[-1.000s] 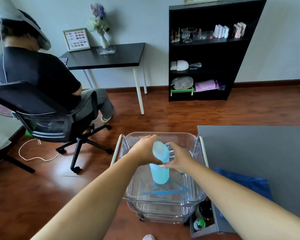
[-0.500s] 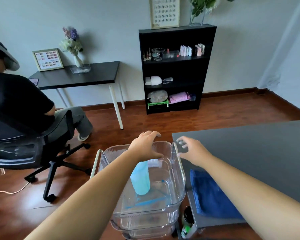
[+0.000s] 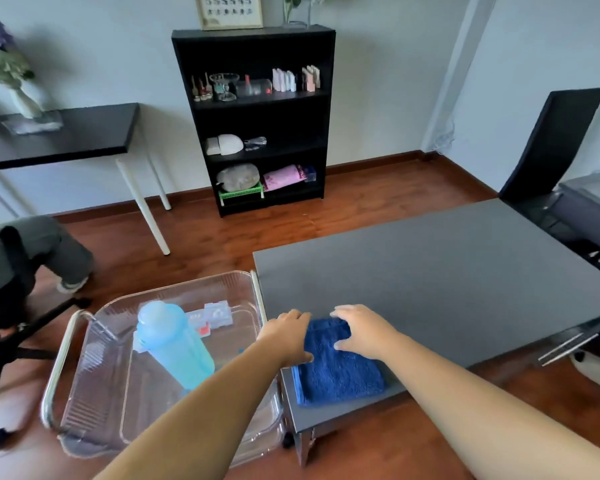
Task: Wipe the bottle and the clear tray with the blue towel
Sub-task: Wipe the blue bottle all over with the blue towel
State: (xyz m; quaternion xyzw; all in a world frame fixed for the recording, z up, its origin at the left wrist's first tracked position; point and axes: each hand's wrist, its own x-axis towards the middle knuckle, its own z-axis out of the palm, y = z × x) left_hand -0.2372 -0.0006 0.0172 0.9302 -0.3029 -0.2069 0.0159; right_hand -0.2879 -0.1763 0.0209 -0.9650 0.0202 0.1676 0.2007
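Note:
A light blue bottle (image 3: 172,341) stands upright in the clear tray (image 3: 90,396), the top tier of a small cart to the left of the grey table (image 3: 430,278). The folded blue towel (image 3: 340,372) lies on the table's near left corner. My left hand (image 3: 286,336) sits at the towel's far left corner with its fingers curled over the edge. My right hand (image 3: 361,332) covers the far right edge, fingers bent over it and thumb pressed on the cloth. Both hands are apart from the bottle.
Small clear boxes (image 3: 210,315) lie in the tray behind the bottle. A seated person's legs and office chair (image 3: 11,271) are at the left, with a black desk (image 3: 59,136) behind. A black bookshelf (image 3: 257,116) stands against the wall. A black chair (image 3: 551,143) is beyond the table's right end.
Both hands let go of the bottle, which now stands in the tray, and moved right onto the blue towel. My view swung right toward the table.

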